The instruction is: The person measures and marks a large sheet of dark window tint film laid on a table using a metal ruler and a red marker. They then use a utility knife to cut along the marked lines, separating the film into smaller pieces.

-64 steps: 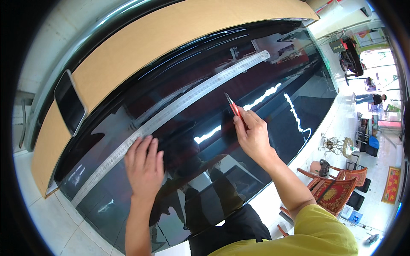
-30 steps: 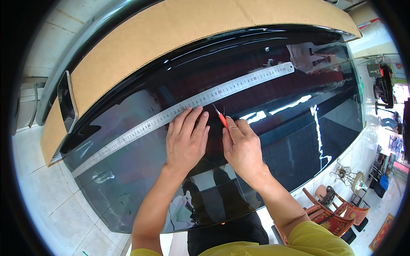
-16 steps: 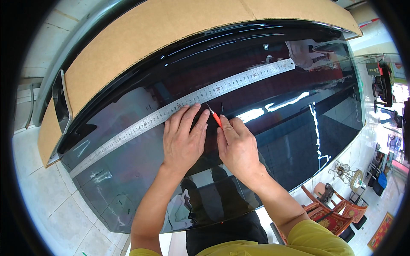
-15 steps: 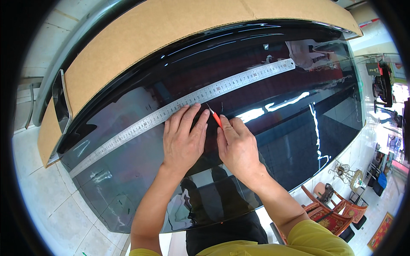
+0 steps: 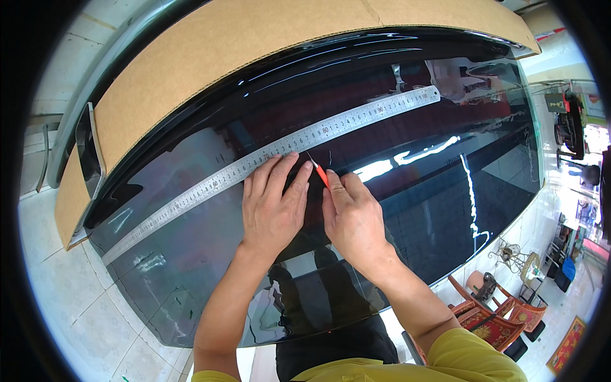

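A long steel ruler (image 5: pixel 356 119) lies slantwise across a large, dark, glossy curved sheet (image 5: pixel 426 213) that looks like tinted car glass. My left hand (image 5: pixel 272 202) rests flat with its fingers stretched out, the fingertips at the ruler's near edge around the middle. Just right of it, my right hand (image 5: pixel 354 213) is closed around an orange-red craft knife (image 5: pixel 322 174), held like a pen. The knife's thin tip points up and left, close to the left index finger and a little short of the ruler's near edge. Whether the tip touches the sheet cannot be made out.
A strip of brown cardboard (image 5: pixel 191 83) runs along the far edge. Pale floor tiles (image 5: pixel 76 286) show at the left. Carved chairs with red upholstery (image 5: pixel 487 318) and a metal-framed stand (image 5: pixel 519 258) are at the lower right. Bright reflections cross the sheet's right half.
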A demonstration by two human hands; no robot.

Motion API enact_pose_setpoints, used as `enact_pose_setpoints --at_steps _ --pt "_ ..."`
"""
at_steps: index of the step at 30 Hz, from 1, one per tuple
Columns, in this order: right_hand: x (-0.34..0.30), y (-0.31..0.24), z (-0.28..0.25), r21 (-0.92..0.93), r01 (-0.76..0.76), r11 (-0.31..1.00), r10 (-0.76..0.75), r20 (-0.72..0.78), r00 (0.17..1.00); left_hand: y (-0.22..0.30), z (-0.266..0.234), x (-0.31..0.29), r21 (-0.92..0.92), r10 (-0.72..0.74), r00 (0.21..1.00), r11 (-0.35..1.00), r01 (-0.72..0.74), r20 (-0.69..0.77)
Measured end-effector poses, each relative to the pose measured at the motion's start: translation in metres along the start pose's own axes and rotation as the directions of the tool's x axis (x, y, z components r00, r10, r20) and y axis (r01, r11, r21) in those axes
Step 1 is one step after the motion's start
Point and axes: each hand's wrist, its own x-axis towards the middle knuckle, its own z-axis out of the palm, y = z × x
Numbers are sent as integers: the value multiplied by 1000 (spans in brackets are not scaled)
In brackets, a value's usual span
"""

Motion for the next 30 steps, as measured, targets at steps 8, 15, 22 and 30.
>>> enact_pose_setpoints --at_steps 8,15,22,30 --pt "-3 -5 4 -117 20 993 -15 41 999 0 -2 0 -9 0 1000 1000 0 1" --pt "-9 -5 -1 -108 14 994 -6 76 997 0 -3 0 -9 7 1000 1000 -7 -7" --pt "-11 -8 -7 -111 19 994 -12 63 998 1 -13 1 -57 -14 1000 998 14 -5" --pt "26 -14 -33 140 119 983 -121 0 993 -88 -129 -83 171 -111 994 979 112 -15"
